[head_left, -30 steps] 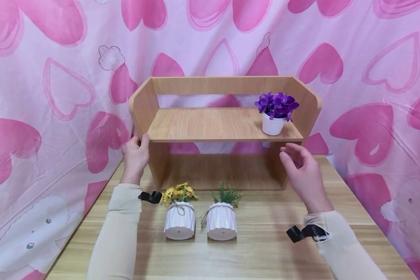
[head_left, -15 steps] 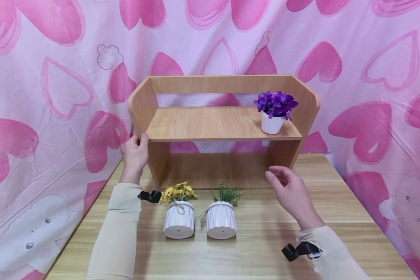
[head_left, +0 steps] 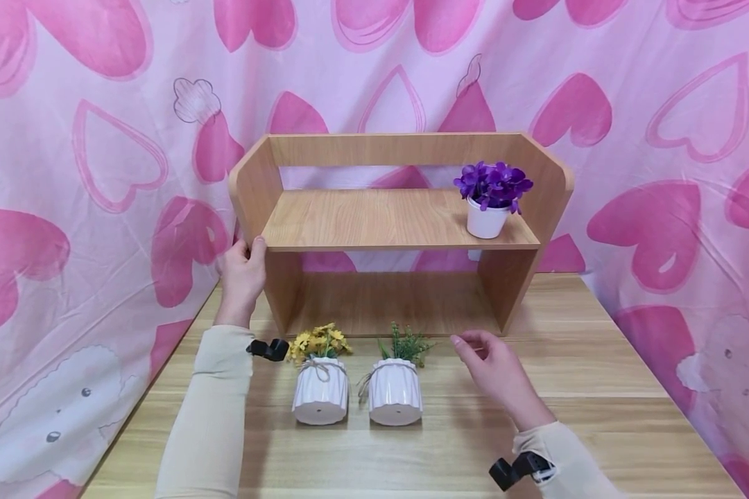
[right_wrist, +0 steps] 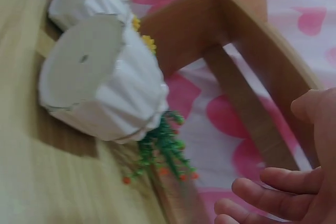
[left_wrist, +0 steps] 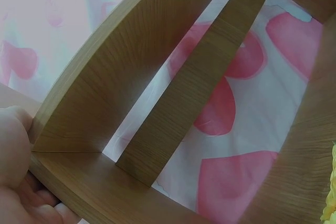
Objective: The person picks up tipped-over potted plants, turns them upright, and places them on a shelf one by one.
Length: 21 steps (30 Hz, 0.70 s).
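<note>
Left hand [left_wrist: 13,171] (fingers cropped) blurred.

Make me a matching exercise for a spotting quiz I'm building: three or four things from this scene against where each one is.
1 purple flower pot
2 yellow flower pot
3 green plant pot
4 left hand

A on the table, nearest the right hand
B gripping the shelf side panel
C on the shelf board
D on the table, nearer the left sleeve

1-C, 2-D, 3-A, 4-B

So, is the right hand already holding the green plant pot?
No, the right hand hovers open beside the green plant pot, not touching it.
</note>
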Each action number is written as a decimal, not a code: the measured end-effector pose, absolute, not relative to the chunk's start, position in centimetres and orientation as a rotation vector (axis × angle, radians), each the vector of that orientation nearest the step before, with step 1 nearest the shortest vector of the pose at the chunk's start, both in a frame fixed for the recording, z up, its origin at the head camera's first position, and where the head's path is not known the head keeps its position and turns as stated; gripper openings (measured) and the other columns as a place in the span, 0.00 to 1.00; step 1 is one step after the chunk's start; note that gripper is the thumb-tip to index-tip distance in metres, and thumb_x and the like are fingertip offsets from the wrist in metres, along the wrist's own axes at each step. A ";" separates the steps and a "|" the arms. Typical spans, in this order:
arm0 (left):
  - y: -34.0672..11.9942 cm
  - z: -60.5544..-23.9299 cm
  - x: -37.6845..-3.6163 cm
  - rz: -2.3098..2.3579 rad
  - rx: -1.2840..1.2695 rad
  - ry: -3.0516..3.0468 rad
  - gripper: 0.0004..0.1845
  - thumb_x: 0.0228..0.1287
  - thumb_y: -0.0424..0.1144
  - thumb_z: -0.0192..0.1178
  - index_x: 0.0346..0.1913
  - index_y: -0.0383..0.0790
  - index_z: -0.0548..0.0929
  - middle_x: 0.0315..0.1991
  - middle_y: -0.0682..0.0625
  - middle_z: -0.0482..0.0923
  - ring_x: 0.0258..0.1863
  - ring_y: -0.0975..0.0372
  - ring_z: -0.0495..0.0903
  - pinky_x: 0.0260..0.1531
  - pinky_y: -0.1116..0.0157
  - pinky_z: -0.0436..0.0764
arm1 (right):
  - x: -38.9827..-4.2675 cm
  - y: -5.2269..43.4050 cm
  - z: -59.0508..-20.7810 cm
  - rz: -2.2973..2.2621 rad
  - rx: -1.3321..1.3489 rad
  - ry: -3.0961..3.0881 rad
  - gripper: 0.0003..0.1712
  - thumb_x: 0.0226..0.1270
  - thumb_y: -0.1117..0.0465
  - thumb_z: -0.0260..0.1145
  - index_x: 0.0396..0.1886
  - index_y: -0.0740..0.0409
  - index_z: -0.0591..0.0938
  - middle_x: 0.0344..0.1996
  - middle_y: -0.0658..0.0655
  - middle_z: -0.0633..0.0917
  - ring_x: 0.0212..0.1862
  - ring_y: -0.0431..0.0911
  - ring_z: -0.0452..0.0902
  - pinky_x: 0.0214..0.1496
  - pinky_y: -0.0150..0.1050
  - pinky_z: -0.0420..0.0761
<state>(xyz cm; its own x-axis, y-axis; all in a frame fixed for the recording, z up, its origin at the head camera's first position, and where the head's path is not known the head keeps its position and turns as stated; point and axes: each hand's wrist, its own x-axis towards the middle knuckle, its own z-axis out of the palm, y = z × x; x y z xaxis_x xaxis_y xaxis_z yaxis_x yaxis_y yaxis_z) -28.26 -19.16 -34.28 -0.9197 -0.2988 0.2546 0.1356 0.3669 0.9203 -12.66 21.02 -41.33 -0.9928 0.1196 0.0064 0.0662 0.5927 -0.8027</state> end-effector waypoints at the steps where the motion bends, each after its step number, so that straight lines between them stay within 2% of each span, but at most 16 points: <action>1: -19.2 -34.3 -28.2 -1.576 0.143 -2.256 0.31 0.84 0.53 0.49 0.74 0.33 0.78 0.74 0.35 0.76 0.73 0.46 0.75 0.79 0.49 0.70 | -12.6 20.8 -41.7 1.383 -0.154 -2.755 0.30 0.81 0.42 0.64 0.63 0.64 0.84 0.53 0.62 0.90 0.53 0.52 0.86 0.53 0.44 0.84; 3: -19.1 -34.3 -28.2 -1.584 0.144 -2.262 0.32 0.84 0.54 0.48 0.76 0.34 0.76 0.76 0.36 0.74 0.74 0.46 0.74 0.80 0.48 0.68 | -12.6 20.5 -42.3 1.377 -0.143 -2.769 0.30 0.81 0.42 0.64 0.63 0.64 0.84 0.53 0.61 0.90 0.52 0.51 0.86 0.52 0.45 0.85; 8: -19.0 -34.5 -28.4 -1.563 0.119 -2.232 0.29 0.84 0.51 0.49 0.71 0.31 0.80 0.71 0.34 0.79 0.68 0.46 0.78 0.77 0.49 0.72 | -12.6 19.5 -43.5 1.374 -0.131 -2.793 0.33 0.80 0.40 0.65 0.63 0.65 0.84 0.52 0.60 0.90 0.50 0.49 0.86 0.50 0.44 0.86; 14: -19.0 -34.5 -28.4 -1.580 0.119 -2.209 0.28 0.84 0.49 0.50 0.69 0.29 0.81 0.70 0.33 0.79 0.66 0.46 0.78 0.75 0.49 0.73 | -12.6 18.5 -44.3 1.522 -0.168 -2.794 0.31 0.80 0.43 0.67 0.64 0.65 0.83 0.48 0.61 0.90 0.41 0.50 0.88 0.40 0.41 0.86; 21: -19.0 -34.5 -28.3 -1.596 0.124 -2.209 0.28 0.84 0.50 0.50 0.67 0.28 0.81 0.69 0.32 0.79 0.64 0.46 0.77 0.74 0.49 0.74 | -12.6 17.5 -45.3 1.466 -0.123 -2.861 0.29 0.80 0.42 0.66 0.59 0.64 0.85 0.46 0.57 0.90 0.40 0.45 0.87 0.44 0.43 0.86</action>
